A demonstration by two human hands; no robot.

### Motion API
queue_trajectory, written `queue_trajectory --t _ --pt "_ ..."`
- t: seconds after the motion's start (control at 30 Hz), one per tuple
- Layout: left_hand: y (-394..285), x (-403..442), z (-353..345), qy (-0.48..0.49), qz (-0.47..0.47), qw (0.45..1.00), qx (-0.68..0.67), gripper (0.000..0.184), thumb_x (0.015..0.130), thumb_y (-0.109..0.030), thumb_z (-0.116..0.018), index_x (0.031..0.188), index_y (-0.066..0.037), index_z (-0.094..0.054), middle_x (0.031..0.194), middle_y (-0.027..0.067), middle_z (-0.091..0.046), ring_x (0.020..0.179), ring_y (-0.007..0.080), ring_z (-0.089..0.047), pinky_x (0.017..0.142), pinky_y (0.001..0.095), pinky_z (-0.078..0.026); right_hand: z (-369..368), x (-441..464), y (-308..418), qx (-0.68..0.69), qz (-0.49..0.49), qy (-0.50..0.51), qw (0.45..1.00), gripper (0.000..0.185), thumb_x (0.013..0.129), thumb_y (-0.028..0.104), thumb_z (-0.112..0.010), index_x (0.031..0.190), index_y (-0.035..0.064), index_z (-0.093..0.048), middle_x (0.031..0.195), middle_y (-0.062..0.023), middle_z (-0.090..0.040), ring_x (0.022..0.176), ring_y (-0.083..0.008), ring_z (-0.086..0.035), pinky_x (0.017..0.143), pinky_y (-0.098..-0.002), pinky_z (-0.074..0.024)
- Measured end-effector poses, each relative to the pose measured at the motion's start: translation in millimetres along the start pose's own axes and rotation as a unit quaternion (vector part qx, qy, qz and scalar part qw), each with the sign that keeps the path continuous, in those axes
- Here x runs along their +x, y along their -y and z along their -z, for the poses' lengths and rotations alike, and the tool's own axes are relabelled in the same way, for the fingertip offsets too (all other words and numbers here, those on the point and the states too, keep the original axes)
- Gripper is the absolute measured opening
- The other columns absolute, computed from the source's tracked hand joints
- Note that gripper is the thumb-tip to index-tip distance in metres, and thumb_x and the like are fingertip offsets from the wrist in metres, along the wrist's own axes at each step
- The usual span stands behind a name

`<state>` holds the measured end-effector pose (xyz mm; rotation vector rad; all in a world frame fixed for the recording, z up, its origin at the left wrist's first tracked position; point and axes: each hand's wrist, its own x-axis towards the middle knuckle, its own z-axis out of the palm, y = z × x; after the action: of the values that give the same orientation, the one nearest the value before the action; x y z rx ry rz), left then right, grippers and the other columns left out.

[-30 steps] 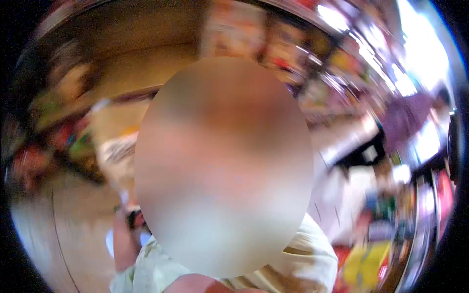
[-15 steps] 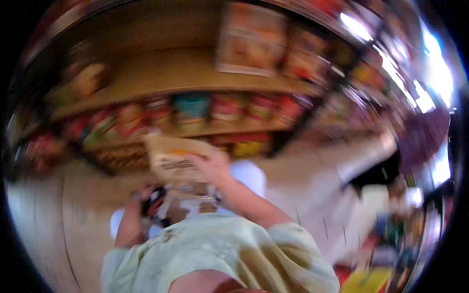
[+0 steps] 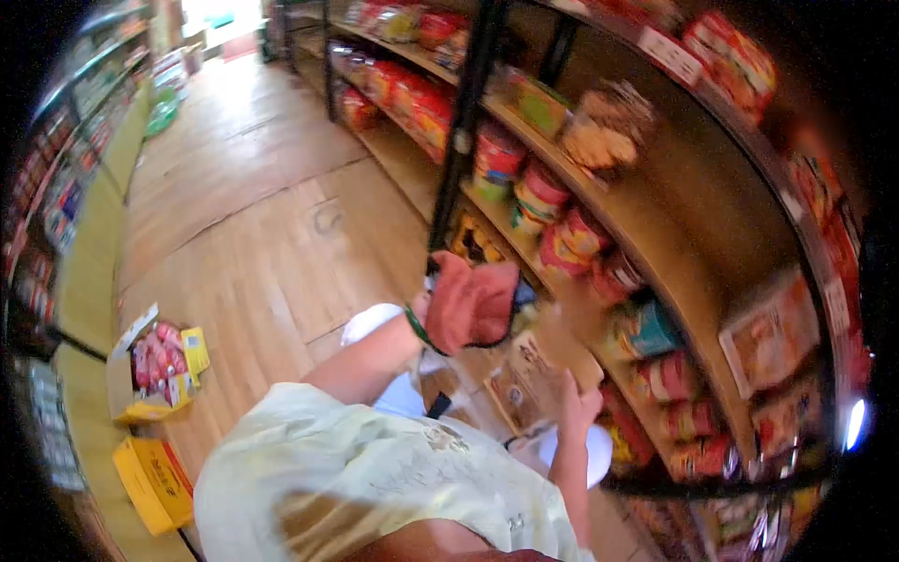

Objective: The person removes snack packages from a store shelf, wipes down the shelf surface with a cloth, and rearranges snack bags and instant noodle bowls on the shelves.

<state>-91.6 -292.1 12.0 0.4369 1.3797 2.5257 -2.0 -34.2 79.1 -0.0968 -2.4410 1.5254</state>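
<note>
My left hand [image 3: 421,309], mostly behind a reddish-brown cloth [image 3: 473,304] with a dark edge, has its fingers closed on it in front of the shelf. Lower right, my right hand [image 3: 582,409] grips the edge of a tan package [image 3: 567,342], which is blurred. Just below, by my knees, is a brown cardboard box [image 3: 515,379] with dark print. Bagged snacks and tubs [image 3: 573,239] in red and pink stand on the low shelf beside both hands.
A wooden shelf unit [image 3: 693,281] with black posts [image 3: 459,140] curves along my right, holding a bread-like pack [image 3: 604,126] and a large flat pack [image 3: 777,332]. On the floor to my left are an open carton [image 3: 122,379] of pink packets and a yellow box [image 3: 154,482].
My view has swung left, bringing the aisle and floor cartons into sight. The left hand with the cloth has risen. My right hand now grips the tan package by its edge.
</note>
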Motion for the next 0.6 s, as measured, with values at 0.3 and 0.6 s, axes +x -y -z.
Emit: queue_trajectory --t 0.3,0.6 --pt "-18 15 27 0.187 0.158 0.911 -0.333 0.028 0.088 -0.024 -0.038 0.098 -0.001 -0.051 0.096 0.0196 -0.055 0.087 0.0309 -0.055 0.079 0.0344 -0.046 2 -1 -7 -0.018 -0.021 0.037 0.999 0.027 0.077 0.019 -0.062 0.097 0.0021 -0.06 0.085 -0.0085 -0.064 0.076 -0.016 -0.059 0.068 -0.0283 -0.045" --pt "-128 112 -113 0.007 0.049 0.992 0.117 0.033 0.088 -0.028 -0.044 0.099 0.0 -0.057 0.096 0.0074 -0.06 0.087 0.0155 -0.057 0.08 0.0299 -0.044 8 30 -80 0.008 0.018 0.056 0.998 0.026 0.076 0.025 -0.061 0.092 0.0043 -0.063 0.078 -0.0168 -0.062 0.072 -0.0286 -0.061 0.065 -0.0339 -0.0462"
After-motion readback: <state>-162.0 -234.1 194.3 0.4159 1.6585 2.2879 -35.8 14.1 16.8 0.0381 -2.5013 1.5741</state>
